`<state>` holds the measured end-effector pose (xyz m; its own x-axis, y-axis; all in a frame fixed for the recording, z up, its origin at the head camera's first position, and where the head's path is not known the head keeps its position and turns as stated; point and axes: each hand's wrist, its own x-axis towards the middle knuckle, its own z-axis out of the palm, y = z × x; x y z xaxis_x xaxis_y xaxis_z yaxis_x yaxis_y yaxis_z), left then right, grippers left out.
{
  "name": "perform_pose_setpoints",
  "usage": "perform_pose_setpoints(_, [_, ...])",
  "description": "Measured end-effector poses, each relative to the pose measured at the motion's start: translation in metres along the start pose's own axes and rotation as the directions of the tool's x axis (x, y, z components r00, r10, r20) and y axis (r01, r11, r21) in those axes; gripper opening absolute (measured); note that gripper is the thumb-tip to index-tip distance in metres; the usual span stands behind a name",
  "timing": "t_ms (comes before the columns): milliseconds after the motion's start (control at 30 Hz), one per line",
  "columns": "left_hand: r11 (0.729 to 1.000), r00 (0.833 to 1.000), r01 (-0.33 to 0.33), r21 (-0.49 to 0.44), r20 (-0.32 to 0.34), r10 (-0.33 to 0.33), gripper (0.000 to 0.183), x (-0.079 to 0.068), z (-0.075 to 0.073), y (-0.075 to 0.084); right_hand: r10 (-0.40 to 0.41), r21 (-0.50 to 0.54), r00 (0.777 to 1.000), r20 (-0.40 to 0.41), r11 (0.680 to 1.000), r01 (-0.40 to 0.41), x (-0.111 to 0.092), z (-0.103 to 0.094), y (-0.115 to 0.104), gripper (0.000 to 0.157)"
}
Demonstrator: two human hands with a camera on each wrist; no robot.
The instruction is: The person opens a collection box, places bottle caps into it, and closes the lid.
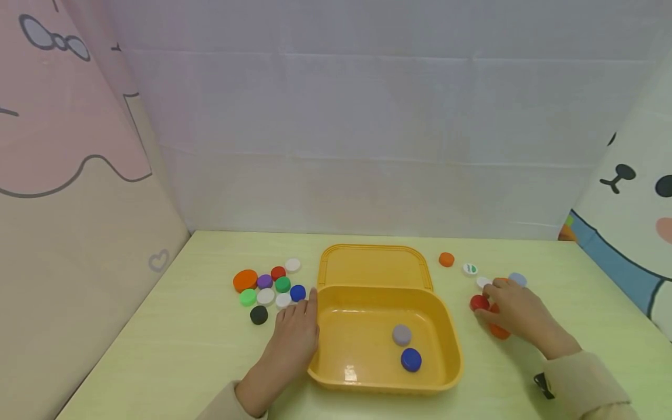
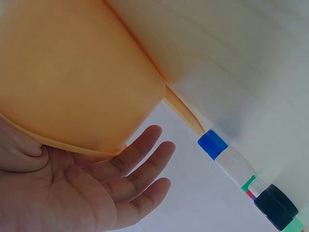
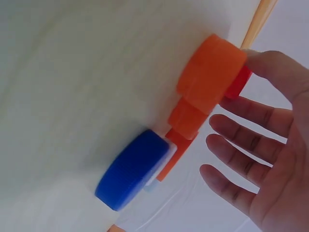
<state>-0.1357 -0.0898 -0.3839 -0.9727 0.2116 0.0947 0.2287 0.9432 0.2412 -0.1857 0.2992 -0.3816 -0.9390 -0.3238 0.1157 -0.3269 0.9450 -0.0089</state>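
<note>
My right hand reaches over the caps on the right side of the table. Its thumb and index finger pinch a red bottle cap, partly hidden behind orange caps in the right wrist view. The other fingers are spread apart. My left hand rests along the left rim of a yellow plastic box, its fingers mostly straight in the left wrist view. Inside the box lie a grey cap and a blue cap.
Behind the box lies its yellow lid. A loose group of coloured caps, with a black cap nearest, lies on the left. An orange cap and a white-and-green cap lie at the back right. Curtains hang around the table.
</note>
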Motion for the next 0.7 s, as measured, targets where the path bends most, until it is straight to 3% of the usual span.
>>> perform_pose_setpoints(267, [1.0, 1.0, -0.003, -0.001, -0.001, 0.003, 0.052, 0.0, -0.001, 0.0, -0.039, -0.037, 0.998, -0.045, 0.999, 0.038, 0.003, -0.012, -0.009, 0.028])
perform_pose_setpoints(700, [1.0, 1.0, -0.012, -0.004, -0.016, 0.012, 0.052, 0.0, 0.001, -0.001, -0.177, -0.063, 0.964, -0.196, 0.984, 0.167, 0.005, -0.038, -0.053, 0.028])
